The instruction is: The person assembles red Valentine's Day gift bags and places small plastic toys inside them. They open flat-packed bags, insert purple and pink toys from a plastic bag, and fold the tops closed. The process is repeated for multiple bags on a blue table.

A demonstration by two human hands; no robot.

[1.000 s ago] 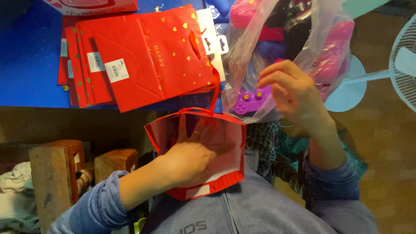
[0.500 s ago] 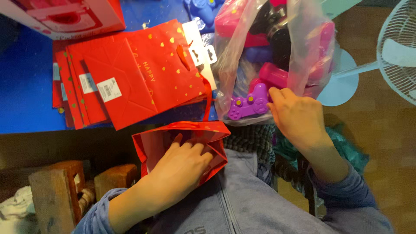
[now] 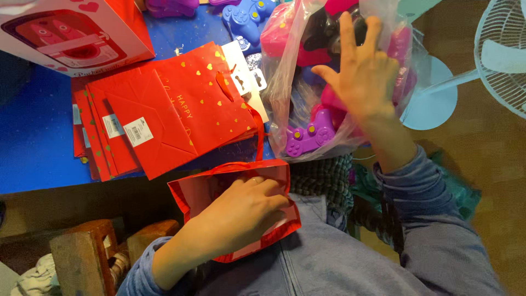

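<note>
We see the left hand (image 3: pixel 241 211) curled over the mouth of a small red paper gift bag (image 3: pixel 235 211) held against the lap, fingers bent and closed on its upper edge, thumb side pressing the front panel so the bag stays open toward us; one such open bag is in the lap. The right hand (image 3: pixel 364 74) is spread wide, fingers straight and apart, palm laid flat on a clear plastic bag of toy controllers (image 3: pixel 290 77) that leans at the edge of the blue table (image 3: pixel 38 142); it grips nothing, only touches the film. Inside that plastic bag we count one purple controller-shaped toy (image 3: pixel 309 137) low at the front, at least two pink ones above it and one dark one near the top, though the crumpled film hides the exact number. A blue controller-shaped toy (image 3: pixel 246 19) lies loose on the table just beside the bag. To the left a stack of flat red gift bags with gold hearts (image 3: pixel 175 112) lies folded; we make out about four layers, with white price labels on two. One red and white boxed toy (image 3: pixel 71 33) sits at the top left corner, and one white standing fan (image 3: pixel 501 55) is on the floor at the right
</note>
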